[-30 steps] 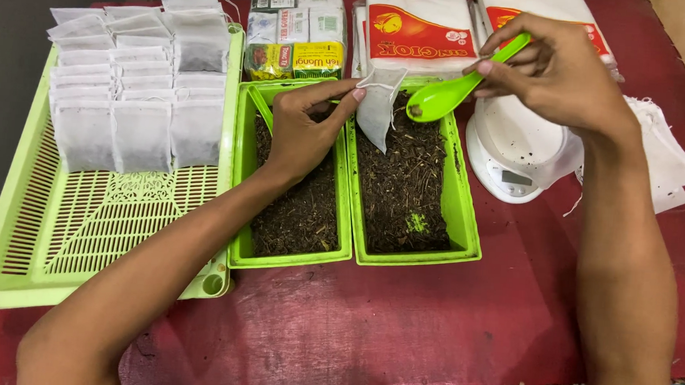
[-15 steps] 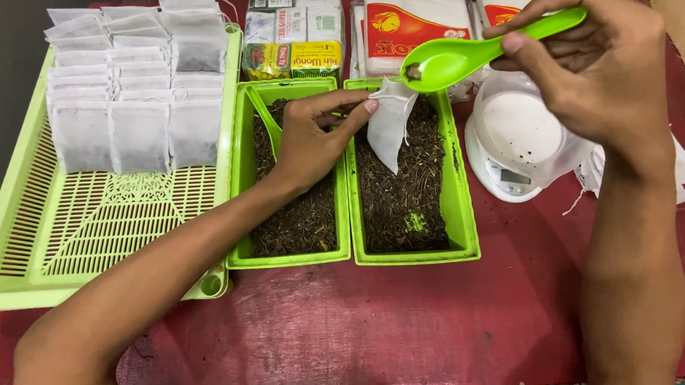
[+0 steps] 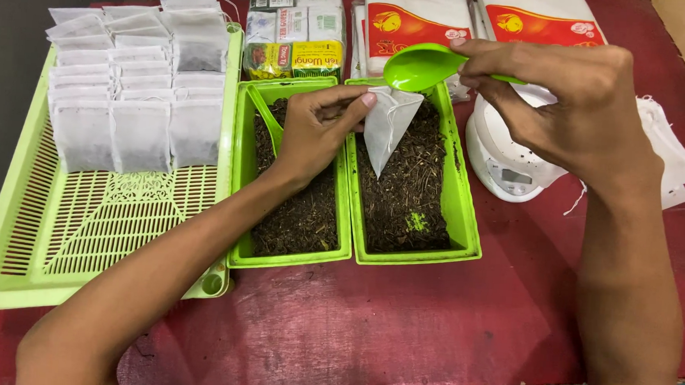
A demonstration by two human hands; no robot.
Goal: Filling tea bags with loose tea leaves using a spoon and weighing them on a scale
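The right hand grips a bright green plastic spoon tipped just above the small white paper filter pouch, which the left hand pinches open over the right-hand green plastic tray of dark loose tea; should the narrow mouth sag, leaves could miss it.

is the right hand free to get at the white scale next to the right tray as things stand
Probably not right away: the right hand hovers just over the scale with nothing between, but its fingers are holding the green spoon.

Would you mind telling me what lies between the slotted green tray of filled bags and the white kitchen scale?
In the head view, two green tubs of loose tea sit side by side between the slotted tray and the scale.
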